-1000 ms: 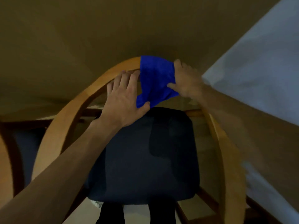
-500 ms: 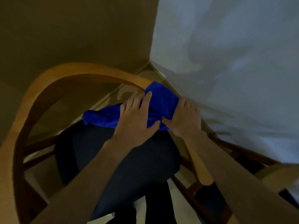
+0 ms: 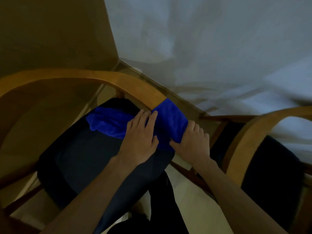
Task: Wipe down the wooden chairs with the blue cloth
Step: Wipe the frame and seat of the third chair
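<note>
The room is dim and the picture soft, so fine grain in the wood is hard to make out. A blue cloth, plush and slightly fuzzy, is draped over the curved rail of a wooden chair; the rail under the cloth is hidden, and the cloth's loose end trails left in rumpled folds over the dark seat pad. The left hand lies flat on the cloth with fingers straight and close together, fingertips reaching the bare wood just beside the cloth's edge. The right hand sits at the cloth's lower right end, its thumb pressed against the fabric and its fingers bent over the far side of the rail; the fingertips are out of sight, so I cannot tell how much cloth they catch. The rail is a smooth, bent, honey-coloured band that sweeps in one arc from the left edge of view down to the hands. The seat pad looks matte and rounded at its corners; its near edge is covered by the forearms and by dark trousers below. A second chair of the same bent wood and dark pad stands to the right, cut off by the frame. Behind both, a pale wrinkled sheet fills the upper right, and a plain brown wall the upper left.
</note>
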Action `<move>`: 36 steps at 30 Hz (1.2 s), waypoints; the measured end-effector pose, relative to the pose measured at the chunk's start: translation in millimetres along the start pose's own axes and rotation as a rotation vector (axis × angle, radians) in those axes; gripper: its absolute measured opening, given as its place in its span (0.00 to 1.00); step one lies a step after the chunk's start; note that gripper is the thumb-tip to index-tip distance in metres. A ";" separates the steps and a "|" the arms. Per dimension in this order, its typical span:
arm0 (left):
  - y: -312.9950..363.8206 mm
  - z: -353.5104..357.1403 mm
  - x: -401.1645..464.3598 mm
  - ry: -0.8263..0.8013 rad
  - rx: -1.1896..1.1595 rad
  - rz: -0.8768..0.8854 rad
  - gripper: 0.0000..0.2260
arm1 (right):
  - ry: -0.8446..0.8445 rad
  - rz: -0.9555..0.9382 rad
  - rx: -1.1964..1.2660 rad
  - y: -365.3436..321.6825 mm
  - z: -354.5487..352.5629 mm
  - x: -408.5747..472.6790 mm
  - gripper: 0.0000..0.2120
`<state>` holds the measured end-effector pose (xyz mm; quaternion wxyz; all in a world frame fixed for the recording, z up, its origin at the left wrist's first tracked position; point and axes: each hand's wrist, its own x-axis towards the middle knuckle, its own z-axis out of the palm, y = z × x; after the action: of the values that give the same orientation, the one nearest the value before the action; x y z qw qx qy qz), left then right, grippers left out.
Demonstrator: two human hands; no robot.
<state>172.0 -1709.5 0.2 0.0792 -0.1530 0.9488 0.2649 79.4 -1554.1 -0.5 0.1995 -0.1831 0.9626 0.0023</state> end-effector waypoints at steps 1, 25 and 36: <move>1.6 2.6 -1.5 -0.001 0.012 0.016 0.33 | -0.019 0.019 0.024 4.0 0.3 -5.2 0.36; -43.2 12.5 -132.8 0.032 -0.056 -0.257 0.37 | -0.477 -0.501 0.221 -68.7 33.1 -91.3 0.07; -118.3 -46.5 -180.4 0.106 -0.112 -0.219 0.12 | -0.657 -0.908 0.080 -160.8 -19.6 -51.2 0.19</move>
<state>377.8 -1785.3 24.7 0.0486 -0.2736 0.9129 0.2989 172.4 -1687.6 48.2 0.4766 -0.5611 0.6738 -0.0633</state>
